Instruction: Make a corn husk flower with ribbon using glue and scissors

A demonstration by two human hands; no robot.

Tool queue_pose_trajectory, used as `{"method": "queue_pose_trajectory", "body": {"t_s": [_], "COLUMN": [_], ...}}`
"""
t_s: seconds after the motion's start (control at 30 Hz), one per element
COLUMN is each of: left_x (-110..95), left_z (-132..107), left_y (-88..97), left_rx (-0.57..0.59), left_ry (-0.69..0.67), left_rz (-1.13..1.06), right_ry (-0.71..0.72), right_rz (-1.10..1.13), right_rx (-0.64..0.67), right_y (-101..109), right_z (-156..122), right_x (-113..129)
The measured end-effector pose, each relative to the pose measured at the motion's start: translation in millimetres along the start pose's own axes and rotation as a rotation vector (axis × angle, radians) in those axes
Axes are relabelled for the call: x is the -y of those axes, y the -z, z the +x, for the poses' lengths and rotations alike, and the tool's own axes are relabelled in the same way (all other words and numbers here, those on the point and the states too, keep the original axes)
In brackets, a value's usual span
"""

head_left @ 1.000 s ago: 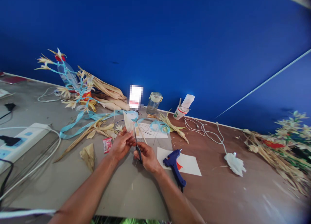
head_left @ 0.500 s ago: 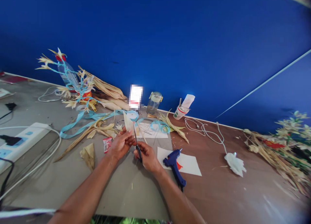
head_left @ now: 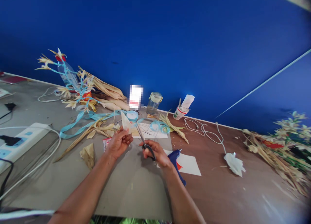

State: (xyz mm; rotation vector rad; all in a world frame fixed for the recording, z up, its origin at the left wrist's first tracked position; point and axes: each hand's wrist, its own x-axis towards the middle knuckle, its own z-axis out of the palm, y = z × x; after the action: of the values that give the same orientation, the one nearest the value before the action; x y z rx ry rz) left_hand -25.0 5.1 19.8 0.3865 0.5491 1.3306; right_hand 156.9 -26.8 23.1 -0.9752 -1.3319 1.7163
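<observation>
My left hand [head_left: 119,141] pinches a pale, pointed piece of corn husk [head_left: 125,121], its tip up. To its right, my right hand [head_left: 155,152] grips the dark handles of a pair of scissors [head_left: 143,139], whose blades point up and away, apart from the husk. A red and white wrapper [head_left: 106,143] lies partly hidden behind my left hand. Under my right wrist, a blue glue gun [head_left: 174,159] rests partly covered on white paper [head_left: 190,165]. Left of my left forearm is a loose folded piece of husk [head_left: 87,155].
Blue ribbon [head_left: 75,128] and dry husks [head_left: 114,94] lie at the back left, beside blue-stemmed husk flowers [head_left: 69,75] and a bottle. A jar [head_left: 155,102] and a cup [head_left: 180,112] stand by the wall. On the left is a power strip [head_left: 26,141]; a white cable [head_left: 206,131] lies right.
The scissors have moved right, away from the husk piece, with my right hand now over part of the glue gun. My left hand has shifted slightly left, still holding the husk.
</observation>
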Motion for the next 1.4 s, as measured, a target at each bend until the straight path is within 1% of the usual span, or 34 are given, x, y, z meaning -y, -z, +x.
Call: {"method": "queue_pose_trajectory", "body": {"t_s": [0.07,0.13,0.23,0.3,0.37,0.43,0.5,0.57,0.63,0.73,0.8,0.93,1.03,1.2,1.4], "left_x": [0.6,3.5,10.6,15.5,19.4,21.7,22.3,21.8,20.7,19.5,19.3,18.8,17.2,14.5,15.1], "left_z": [-0.2,-0.4,-0.2,0.6,1.6,2.7,3.1,2.8,1.9,1.0,1.1,1.8,1.0,-0.6,1.0], "left_y": [-0.3,-1.7,-3.6,-2.7,0.4,4.5,7.3,7.3,4.9,1.6,1.8,4.5,2.6,-1.5,5.0], "left_rx": [-0.006,-0.006,0.028,0.078,0.139,0.189,0.219,0.229,0.225,0.218,0.232,0.267,0.288,0.278,0.268], "left_ry": [0.013,0.040,0.103,0.144,0.175,0.190,0.206,0.227,0.244,0.250,0.257,0.273,0.278,0.261,0.268], "left_rz": [0.058,0.156,0.364,0.519,0.667,0.787,0.874,0.923,0.930,0.906,0.926,1.024,1.022,0.977,0.950], "right_ry": [0.090,0.174,0.257,0.293,0.286,0.243,0.203,0.184,0.161,0.119,0.123,0.129,0.091,0.045,0.020], "right_rz": [0.084,0.175,0.238,0.230,0.199,0.148,0.102,0.102,0.143,0.183,0.186,0.109,0.055,0.139,0.203], "right_rx": [-0.082,-0.226,-0.422,-0.472,-0.454,-0.431,-0.444,-0.481,-0.490,-0.442,-0.416,-0.416,-0.435,-0.450,-0.416], "right_y": [8.7,12.2,8.7,4.1,0.1,-2.2,-2.4,-0.5,2.7,6.6,6.9,4.1,3.6,6.5,6.5], "right_z": [-0.4,2.5,10.3,14.9,17.8,19.0,19.0,18.2,16.7,14.4,13.7,14.7,14.8,11.6,10.0], "right_x": [4.1,4.6,0.3,-4.0,-8.0,-11.1,-12.3,-11.2,-8.3,-3.5,-2.4,-5.3,-6.4,-0.6,2.7]}}
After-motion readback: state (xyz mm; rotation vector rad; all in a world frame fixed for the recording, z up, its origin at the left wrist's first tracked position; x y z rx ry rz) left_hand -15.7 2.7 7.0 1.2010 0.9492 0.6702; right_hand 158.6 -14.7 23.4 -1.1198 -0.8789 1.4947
